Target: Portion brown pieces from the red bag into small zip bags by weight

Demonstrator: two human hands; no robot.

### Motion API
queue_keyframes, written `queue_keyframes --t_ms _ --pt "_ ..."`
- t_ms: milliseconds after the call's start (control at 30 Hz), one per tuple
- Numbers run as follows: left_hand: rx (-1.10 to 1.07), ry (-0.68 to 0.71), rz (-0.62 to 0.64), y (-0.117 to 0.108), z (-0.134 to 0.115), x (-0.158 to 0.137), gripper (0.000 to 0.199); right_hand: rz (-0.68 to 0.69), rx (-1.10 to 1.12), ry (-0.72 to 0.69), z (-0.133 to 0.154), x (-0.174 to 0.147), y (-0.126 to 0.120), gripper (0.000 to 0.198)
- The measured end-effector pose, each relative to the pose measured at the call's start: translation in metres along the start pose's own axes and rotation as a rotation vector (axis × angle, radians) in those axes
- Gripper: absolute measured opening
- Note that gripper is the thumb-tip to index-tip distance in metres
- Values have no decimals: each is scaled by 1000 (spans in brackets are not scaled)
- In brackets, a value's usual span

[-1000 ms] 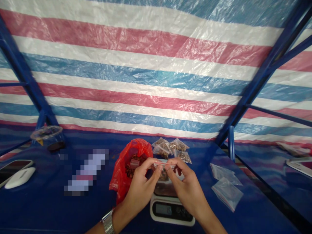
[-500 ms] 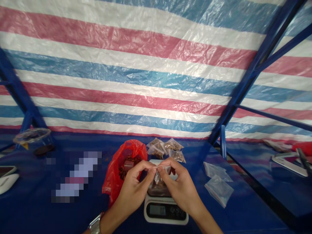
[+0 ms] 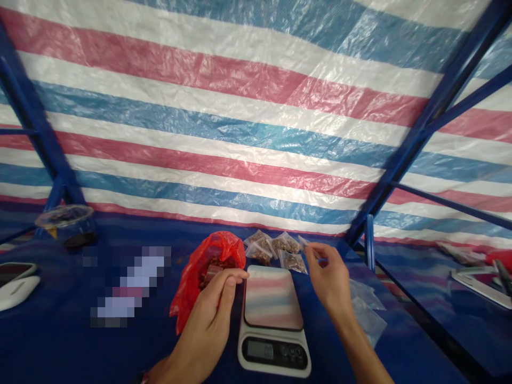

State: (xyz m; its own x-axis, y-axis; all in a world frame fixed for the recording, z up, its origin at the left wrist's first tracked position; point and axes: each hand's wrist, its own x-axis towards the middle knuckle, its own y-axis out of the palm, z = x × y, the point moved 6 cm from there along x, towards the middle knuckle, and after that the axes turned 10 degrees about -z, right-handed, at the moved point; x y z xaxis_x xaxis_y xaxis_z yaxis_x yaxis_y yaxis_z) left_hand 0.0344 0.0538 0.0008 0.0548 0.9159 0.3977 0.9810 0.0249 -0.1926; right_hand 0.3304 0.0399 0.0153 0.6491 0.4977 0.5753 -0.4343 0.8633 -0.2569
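Note:
My right hand [image 3: 330,272] is at the back right of the kitchen scale, pinching a small clear zip bag [image 3: 303,241]; the fingers partly hide the bag and its contents. My left hand [image 3: 214,309] is between the red plastic bag [image 3: 188,282] and the scale [image 3: 274,298], its thumb against the index finger and nothing visible in it. Nothing lies on the scale's shiny plate, and its display appears to read 0.0. Several filled zip bags [image 3: 294,261] lie behind the scale. Brown pieces fill the open red bag, with a reddish block-like item among them.
Flat clear zip bags [image 3: 370,320] lie to the right, partly behind my right forearm. At the left are a clear round tub [image 3: 66,224] and a white device [image 3: 18,292]. Blue metal bars [image 3: 384,186] and a striped tarp [image 3: 224,117] stand behind the blue table surface.
Both hands were together over the scale, pinching a small clear bag. They have parted: my right hand has carried a bag to the back right, and my left has drawn left, uncovering the plate.

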Motion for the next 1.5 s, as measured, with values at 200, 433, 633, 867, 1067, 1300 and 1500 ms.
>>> queue_keyframes --t_ms 200,433,633,867,1067,1300,1500 --pt "121 70 225 9 -8 -13 36 234 45 -46 -15 -15 36 40" --pt "217 296 393 18 -28 -25 33 384 26 -29 -20 -25 37 37" --pt "594 328 178 12 -20 -14 30 282 16 -76 9 -22 28 42" --pt "1088 417 155 2 22 -23 63 606 66 -426 101 -76 81 27" --pt "1164 294 353 -10 25 -8 73 536 -115 -517 104 -70 82 26" --pt "1011 492 219 -33 7 29 60 127 -659 -240 -1 -2 -53 31" --pt "840 782 52 -25 -23 -7 54 300 -671 -105 -61 -20 -104 32"
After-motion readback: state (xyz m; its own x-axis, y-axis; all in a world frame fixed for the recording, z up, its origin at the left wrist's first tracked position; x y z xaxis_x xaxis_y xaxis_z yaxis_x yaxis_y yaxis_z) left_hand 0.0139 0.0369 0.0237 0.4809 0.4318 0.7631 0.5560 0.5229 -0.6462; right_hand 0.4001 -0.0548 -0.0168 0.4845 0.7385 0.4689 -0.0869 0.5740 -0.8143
